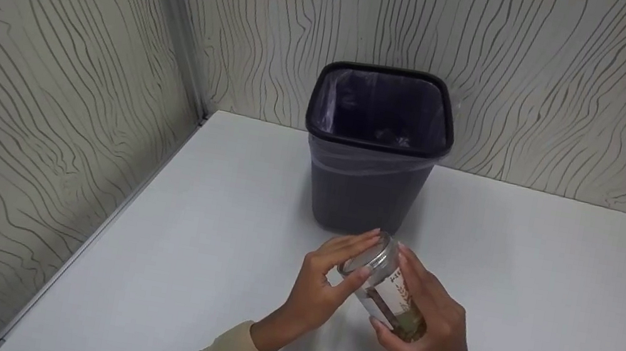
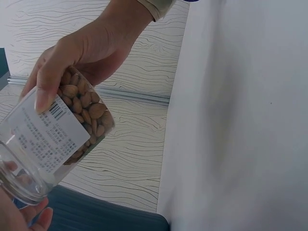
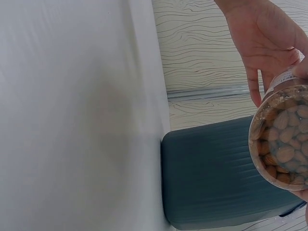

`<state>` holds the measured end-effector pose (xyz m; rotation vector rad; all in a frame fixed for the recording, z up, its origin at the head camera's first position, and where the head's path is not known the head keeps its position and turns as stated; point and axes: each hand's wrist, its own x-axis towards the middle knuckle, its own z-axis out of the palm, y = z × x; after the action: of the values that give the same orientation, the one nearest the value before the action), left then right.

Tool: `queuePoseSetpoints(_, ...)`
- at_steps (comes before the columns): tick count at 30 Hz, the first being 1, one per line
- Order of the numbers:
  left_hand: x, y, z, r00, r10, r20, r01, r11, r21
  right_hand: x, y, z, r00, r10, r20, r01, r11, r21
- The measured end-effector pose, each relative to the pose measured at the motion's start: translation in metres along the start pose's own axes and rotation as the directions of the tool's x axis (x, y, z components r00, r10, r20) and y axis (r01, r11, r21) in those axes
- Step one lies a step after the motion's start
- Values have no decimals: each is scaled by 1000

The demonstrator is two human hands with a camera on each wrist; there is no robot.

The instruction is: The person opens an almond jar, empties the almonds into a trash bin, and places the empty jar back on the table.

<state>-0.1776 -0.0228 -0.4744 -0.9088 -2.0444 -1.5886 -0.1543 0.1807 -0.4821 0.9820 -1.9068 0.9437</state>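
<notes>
A clear jar of almonds (image 1: 391, 296) is held tilted above the table, its lid end up and to the left. My right hand (image 1: 433, 326) grips the body around its label, thumb on the near side and fingers on the far side. Across the clear lid (image 1: 360, 265) spans my left hand (image 1: 320, 285), its thumb and fingertips at opposite edges. Almonds (image 2: 86, 106) lie toward the jar's base in the left wrist view, beside a white label (image 2: 45, 132) with a barcode. The right wrist view shows the round base (image 3: 284, 144) with almonds pressed behind it.
Behind the jar, a dark bin (image 1: 364, 190) with a clear plastic liner stands on the white table (image 1: 217, 217). A wood-grain patterned wall (image 1: 275, 23) rises at the back, and another panel (image 1: 47, 93) borders the left side.
</notes>
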Motion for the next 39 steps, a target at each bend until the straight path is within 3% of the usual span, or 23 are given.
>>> queuePoseSetpoints(7,0,4,0,998,-62,4,62,998,-22,0,-1,0,1000,5,4,-5,1000,7)
queuePoseSetpoints(20,-2,5,1,998,-49,-29,50,999,17,0,-1,0,1000,-8,2,8,1000,0)
queuePoseSetpoints(29,0,6,1,997,-73,-12,73,997,-16,3,-2,-1,1000,-11,-6,11,1000,-3)
queuePoseSetpoints(39,0,2,-1,1000,11,10,-11,1000,-5,9,-7,-3,1000,-15,-25,15,1000,7)
